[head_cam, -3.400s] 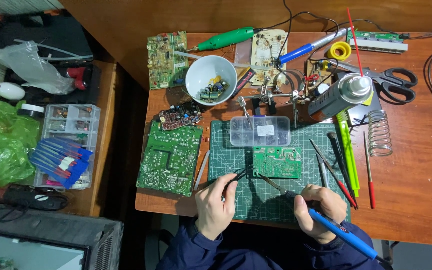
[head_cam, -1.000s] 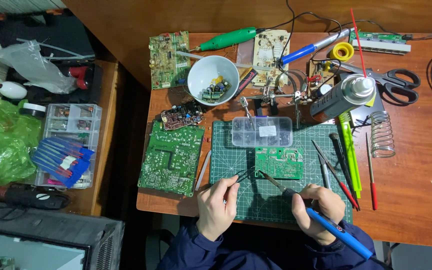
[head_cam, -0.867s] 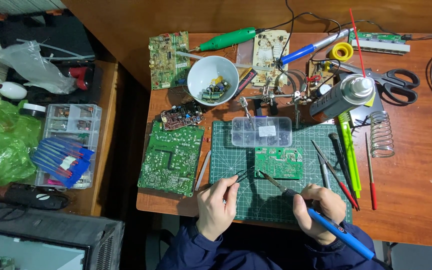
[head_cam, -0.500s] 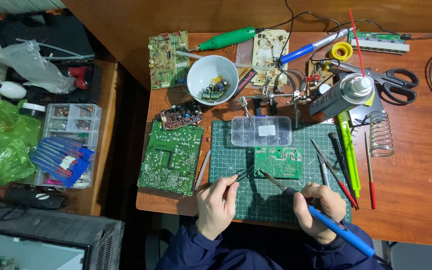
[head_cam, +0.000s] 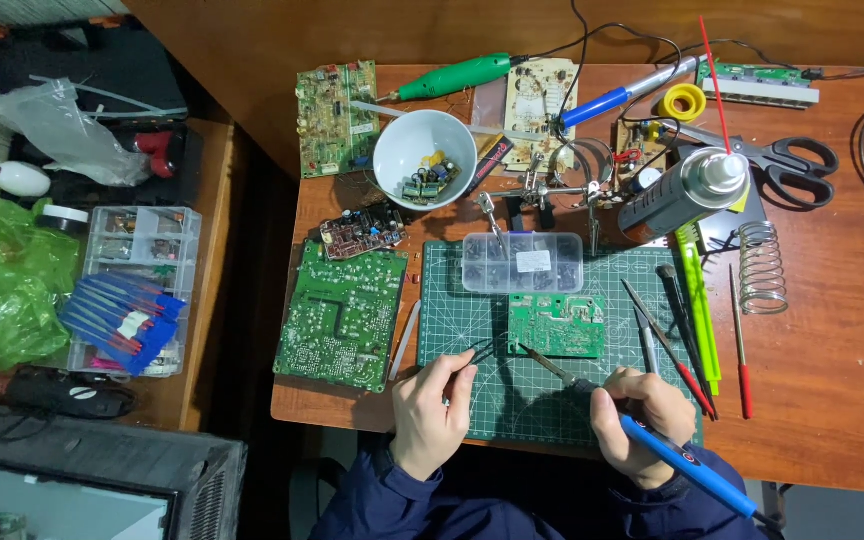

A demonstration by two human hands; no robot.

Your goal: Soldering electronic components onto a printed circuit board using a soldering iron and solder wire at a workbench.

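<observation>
Head view: you are keeping the soldering iron gripped in your right hand, tip still at the small green board's near-left corner; left hand is pinching tweezers just left of that board, barely shifting.

The soldering iron handle's end runs off the bottom edge.

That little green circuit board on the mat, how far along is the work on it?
Set out: the small green board lies flat on the cutting mat. In hand: the right hand holds a blue soldering iron, tip at the board's near-left corner; the left hand holds tweezers beside it. Which joints are finished is too small to tell.
</observation>
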